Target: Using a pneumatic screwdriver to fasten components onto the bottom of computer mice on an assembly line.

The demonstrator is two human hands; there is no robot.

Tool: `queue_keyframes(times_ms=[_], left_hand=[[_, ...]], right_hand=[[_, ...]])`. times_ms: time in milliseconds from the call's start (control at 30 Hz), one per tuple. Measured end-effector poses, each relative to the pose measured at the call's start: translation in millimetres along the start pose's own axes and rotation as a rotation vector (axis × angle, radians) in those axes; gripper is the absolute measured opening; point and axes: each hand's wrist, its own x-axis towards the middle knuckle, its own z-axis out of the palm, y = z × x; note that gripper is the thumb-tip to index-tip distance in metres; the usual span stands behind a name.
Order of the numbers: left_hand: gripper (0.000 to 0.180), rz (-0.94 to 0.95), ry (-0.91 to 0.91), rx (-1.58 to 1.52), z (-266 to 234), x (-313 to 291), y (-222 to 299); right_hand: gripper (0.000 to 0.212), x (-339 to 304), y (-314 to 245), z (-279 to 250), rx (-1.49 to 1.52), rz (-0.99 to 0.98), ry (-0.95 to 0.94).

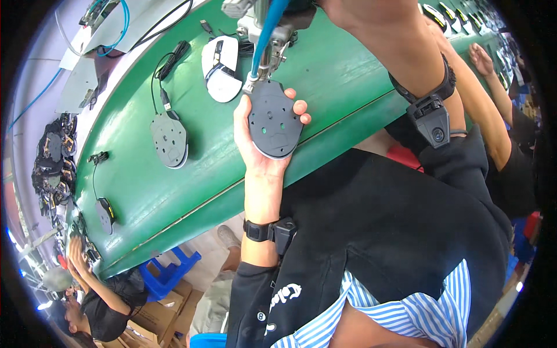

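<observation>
At the upper centre of the frame, the left hand (pixel 261 152) is gripping the mouse (pixel 272 122), underside up, with thumb and fingertips pressing opposite edges. The right hand (pixel 343 8) is lying partly beyond the upper edge; its fingers are not showing, so their state cannot be told. The step appears to be presenting the underside to the metal tool (pixel 265 55); the next move likely calls for aligning a hole beneath the tip.

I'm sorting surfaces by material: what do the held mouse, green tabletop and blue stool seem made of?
Mouse: likely plastic; matte dark-grey underside with neat round holes. Tabletop: perhaps rubber or vinyl, or a painted surface; smooth with soft glare. Stool: probably moulded plastic; uniformly blue.
</observation>
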Motion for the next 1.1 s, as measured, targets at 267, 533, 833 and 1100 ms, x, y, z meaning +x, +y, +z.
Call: queue_keyframes(times_ms=[267,533,833,1100], left_hand=[[0.049,0.004,0.02,0.033,-1.4,-0.5,1.4],[0.05,-0.052,-0.044,0.048,8.5,-1.8,-1.0],[0.053,0.038,-0.038,0.078,2.4,-4.8,6.2],[0.052,0.111,-0.001,0.102,-0.9,-12.4,12.8]], right_hand=[[0.019,-5.3,4.3,-3.8,-0.086,-0.003,-0.025],[0.019,-8.5,-10.7,-6.7,-0.181,-0.046,-0.013],[0.019,-5.4,-2.6,-4.0,-0.201,-0.056,-0.041],[0.019,-3.1,19.4,3.9,-0.162,-0.022,-0.071]])
